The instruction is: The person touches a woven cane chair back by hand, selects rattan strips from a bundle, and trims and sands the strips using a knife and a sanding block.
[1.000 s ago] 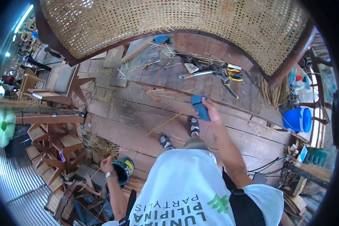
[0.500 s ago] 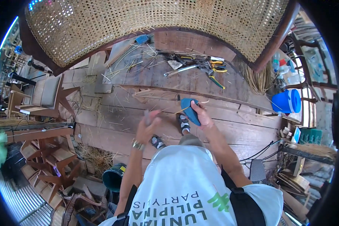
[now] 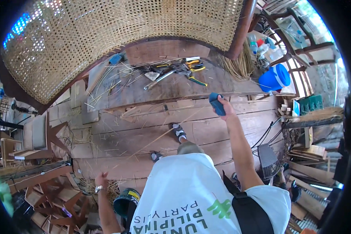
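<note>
My right hand (image 3: pixel 227 107) is closed round a folded blue pad (image 3: pixel 217 103), held out in front of my right side over the floor. Whether the pad is cloth or rubber I cannot make out. A long thin strip of cane (image 3: pixel 160 136) slants from the pad down to the left. It runs toward my left hand (image 3: pixel 101 180), low at the left above the straw, where its fingers look pinched on the strip's end. That end is too fine and blurred to see clearly.
A woven cane panel (image 3: pixel 144 23) in a dark wooden frame arches across the far side. Pliers (image 3: pixel 197 69) and cane scraps lie on the low wooden bench (image 3: pixel 121 91). A blue bucket (image 3: pixel 275 78) and a cane bundle (image 3: pixel 240 64) are at its right; a dark bucket (image 3: pixel 124 201) stands near my left arm.
My left hand has swung away down and left, drawing the strip out long from the pad. My right hand with the pad has shifted slightly right and farther off. The view has turned a little.
</note>
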Available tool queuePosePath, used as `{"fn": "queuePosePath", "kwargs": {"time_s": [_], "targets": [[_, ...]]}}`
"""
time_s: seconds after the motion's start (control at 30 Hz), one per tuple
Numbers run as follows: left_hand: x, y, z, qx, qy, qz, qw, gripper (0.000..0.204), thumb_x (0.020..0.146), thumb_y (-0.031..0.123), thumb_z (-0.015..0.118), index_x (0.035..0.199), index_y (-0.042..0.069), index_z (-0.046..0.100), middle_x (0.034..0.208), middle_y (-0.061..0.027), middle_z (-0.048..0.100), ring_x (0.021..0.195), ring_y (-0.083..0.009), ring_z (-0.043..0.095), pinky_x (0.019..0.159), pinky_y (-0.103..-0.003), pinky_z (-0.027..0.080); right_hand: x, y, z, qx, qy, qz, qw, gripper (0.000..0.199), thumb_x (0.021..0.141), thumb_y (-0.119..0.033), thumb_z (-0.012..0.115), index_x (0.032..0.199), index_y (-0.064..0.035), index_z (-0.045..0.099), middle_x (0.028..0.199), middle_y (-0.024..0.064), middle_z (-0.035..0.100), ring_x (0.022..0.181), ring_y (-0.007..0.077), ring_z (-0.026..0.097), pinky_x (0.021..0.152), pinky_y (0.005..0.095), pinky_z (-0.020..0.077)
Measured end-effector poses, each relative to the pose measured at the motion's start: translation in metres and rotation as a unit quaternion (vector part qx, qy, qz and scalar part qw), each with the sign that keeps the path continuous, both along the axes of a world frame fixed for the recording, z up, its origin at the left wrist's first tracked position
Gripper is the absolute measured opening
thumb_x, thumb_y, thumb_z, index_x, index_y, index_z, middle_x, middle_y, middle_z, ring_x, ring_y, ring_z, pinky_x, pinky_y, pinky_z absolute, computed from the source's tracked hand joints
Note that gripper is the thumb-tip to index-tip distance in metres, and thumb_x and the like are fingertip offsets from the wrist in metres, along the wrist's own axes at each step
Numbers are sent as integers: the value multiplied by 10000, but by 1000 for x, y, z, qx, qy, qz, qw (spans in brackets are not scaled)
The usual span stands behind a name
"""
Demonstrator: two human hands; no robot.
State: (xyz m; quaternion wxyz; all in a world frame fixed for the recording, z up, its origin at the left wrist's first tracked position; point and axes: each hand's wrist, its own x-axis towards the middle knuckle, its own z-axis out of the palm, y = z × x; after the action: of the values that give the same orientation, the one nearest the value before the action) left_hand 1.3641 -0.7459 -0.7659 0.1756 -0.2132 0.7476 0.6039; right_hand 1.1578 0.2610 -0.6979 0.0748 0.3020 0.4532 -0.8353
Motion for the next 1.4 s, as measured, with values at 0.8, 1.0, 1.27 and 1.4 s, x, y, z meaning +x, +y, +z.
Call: {"fn": "queuePosePath", "kwargs": {"time_s": [0.8, 1.0, 1.27, 1.4], "targets": [[-17, 157, -1, -265, 159, -238, 921, 186, 1228, 291, 772, 1297, 131, 836, 1062, -269, 884, 1024, -550, 853, 876, -657, 666, 50, -395, 33, 59, -20, 171, 983, 599, 1210, -496, 922, 1603, -63, 788, 1373, 121, 908, 1161, 267, 905, 965, 451, 765], [78, -75, -73, -443, -239, -66, 862, 385, 1098, 77, 765, 1465, 73, 883, 1509, -248, 897, 1424, -477, 847, 1219, -609, 679, -61, -275, -10, 92, 14, 64, 994, 556, 1241, -508, 872, 1567, -66, 781, 1218, 107, 902, 994, 250, 871, 773, 422, 717], [74, -86, -9, 103, -165, 388, 901, 267, 1287, 349, 770, 1335, 100, 854, 932, -42, 833, 644, -125, 669, 583, -338, 560, -261, -396, -27, 145, 29, 279, 949, 786, 1190, -571, 929, 1752, -79, 684, 1530, 118, 847, 1311, 240, 839, 1144, 411, 677], [-73, 4, 50, 275, -34, 374, 885, 257, 1308, 341, 795, 1483, 152, 783, 1042, -10, 820, 631, -63, 508, 569, -260, 440, -405, -488, -52, 268, 115, 402, 868, 816, 1156, -607, 957, 1697, -43, 720, 1523, 120, 837, 1353, 231, 810, 1191, 414, 642]]}}
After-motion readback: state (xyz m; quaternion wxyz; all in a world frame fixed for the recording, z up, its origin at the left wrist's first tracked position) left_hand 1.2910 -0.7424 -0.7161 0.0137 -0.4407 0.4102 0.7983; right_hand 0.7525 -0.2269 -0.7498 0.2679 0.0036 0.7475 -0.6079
